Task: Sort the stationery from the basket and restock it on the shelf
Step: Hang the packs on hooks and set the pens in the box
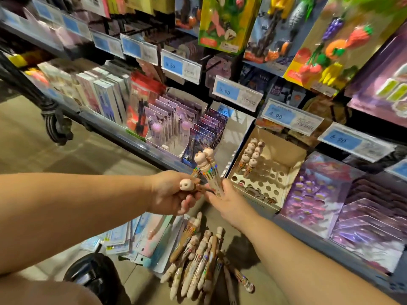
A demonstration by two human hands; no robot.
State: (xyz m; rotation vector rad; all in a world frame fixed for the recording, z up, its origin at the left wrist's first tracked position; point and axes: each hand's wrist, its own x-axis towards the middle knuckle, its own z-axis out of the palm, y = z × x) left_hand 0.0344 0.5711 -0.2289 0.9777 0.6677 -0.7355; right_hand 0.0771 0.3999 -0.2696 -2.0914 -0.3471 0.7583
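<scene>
My left hand [174,192] grips a few multicolour pens with pale animal-head caps [186,184], one cap pointing toward me. Beside it, my right hand [229,201] pinches the barrel of one such pen [209,170], held upright in front of the low shelf. Just right of it stands the cardboard display box [284,186] with round holes; several matching pens [251,157] stand in its back left corner. On the floor below my hands lies a heap of the same pens [198,258], next to flat packs of stationery [141,241].
The shelf edge [132,139] runs diagonally with price tags above. Purple pen packs [167,124] and boxed items fill the shelf to the left, purple blister packs [312,190] lie to the right. Toy packs hang overhead. A dark basket handle [50,111] hangs at left.
</scene>
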